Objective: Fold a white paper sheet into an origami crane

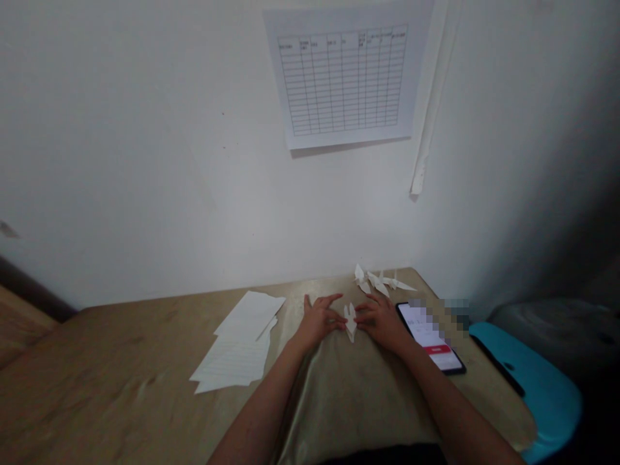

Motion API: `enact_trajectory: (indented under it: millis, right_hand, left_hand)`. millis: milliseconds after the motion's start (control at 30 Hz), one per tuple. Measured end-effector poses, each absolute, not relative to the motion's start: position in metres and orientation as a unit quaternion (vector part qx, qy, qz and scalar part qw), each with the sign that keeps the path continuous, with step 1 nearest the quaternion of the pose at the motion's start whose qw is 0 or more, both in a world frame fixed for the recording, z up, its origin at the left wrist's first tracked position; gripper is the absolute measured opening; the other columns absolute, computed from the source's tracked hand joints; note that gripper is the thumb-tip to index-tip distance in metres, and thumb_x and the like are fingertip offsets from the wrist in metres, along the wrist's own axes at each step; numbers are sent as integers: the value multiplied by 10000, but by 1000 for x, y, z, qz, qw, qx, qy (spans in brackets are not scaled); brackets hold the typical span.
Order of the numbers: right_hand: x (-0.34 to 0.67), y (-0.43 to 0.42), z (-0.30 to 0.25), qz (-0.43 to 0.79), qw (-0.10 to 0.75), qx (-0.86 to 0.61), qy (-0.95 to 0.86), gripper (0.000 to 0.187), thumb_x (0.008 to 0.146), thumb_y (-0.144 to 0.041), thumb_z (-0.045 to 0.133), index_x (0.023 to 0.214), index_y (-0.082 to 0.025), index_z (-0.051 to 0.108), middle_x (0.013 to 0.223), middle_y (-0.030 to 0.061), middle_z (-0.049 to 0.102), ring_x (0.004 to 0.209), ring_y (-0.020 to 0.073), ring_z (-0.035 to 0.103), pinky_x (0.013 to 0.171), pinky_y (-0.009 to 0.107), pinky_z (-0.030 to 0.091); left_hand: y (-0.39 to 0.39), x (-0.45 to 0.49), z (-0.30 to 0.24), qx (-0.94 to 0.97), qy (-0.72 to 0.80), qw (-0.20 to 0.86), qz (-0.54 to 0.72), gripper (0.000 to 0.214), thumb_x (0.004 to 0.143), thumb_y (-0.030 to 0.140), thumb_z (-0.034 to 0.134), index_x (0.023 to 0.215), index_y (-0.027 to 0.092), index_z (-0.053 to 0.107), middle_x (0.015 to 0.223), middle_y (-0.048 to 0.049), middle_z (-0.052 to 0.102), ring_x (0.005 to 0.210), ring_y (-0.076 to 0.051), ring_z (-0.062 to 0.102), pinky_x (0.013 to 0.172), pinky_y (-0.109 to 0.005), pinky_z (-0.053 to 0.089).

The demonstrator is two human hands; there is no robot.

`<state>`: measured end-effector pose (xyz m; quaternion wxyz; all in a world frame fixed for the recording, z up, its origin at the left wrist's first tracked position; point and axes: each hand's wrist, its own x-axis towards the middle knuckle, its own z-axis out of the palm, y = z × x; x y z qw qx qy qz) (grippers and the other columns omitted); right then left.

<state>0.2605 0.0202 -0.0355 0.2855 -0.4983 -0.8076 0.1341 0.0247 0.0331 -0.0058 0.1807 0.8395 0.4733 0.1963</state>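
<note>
Between my two hands is a small piece of folded white paper (351, 323), narrow, with two points at its top and one at the bottom. My left hand (320, 320) holds its left edge at the fingertips, while the other fingers spread away from it. On the opposite edge, the fingertips of my right hand (382, 320) grip the paper. Just beyond my right hand lie several folded paper cranes (378, 281) in a cluster. Loose sheets of white paper (239, 352), some lined, overlap to the left of my left hand.
A phone (431, 339) with a lit screen lies beside my right forearm on the brownish covered table (130, 368). The white wall behind carries a printed table sheet (346, 84). A turquoise chair or stool (547, 387) stands off the right edge.
</note>
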Motion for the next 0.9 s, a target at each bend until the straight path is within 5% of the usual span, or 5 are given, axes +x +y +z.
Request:
enact_trajectory:
  millis: [167,333,500,900]
  right_hand:
    - [260,23,-38,144,293,-505,-799,183,898,-369,658,844,-291,815,1203,39,722,1397,328,410,1171,566,276]
    - [252,24,-44,143,289,-527,-786,75,814,-312,750,860,-264,783,1196,50,697,1388,329,409,1165,541,295]
    - [250,23,-45,136,292,-539,-778,178,777,-308,782,944,-255,752,1203,77,651,1310,310,469,1131,503,348]
    - [248,33,-63,80,296,-565,-766,323,918,-300,601,1215,-251,719,1301,104,635,1319,301,451,1150,503,352]
  left_hand:
    - [31,28,-5,835,480,178,201,109,868,434,745,853,343,803,1545,23,526,1411,-313,458,1156,-771,-99]
    - [31,32,-7,837,485,161,195,80,806,400,815,856,342,793,1550,21,514,1412,-328,452,1146,-787,-94]
    - [32,31,-10,837,487,165,187,112,799,400,820,878,329,783,1561,12,500,1398,-331,463,1149,-789,-65]
    - [35,33,-17,823,517,147,182,416,775,478,826,1172,422,717,1526,-30,529,1401,-338,456,1134,-815,-4]
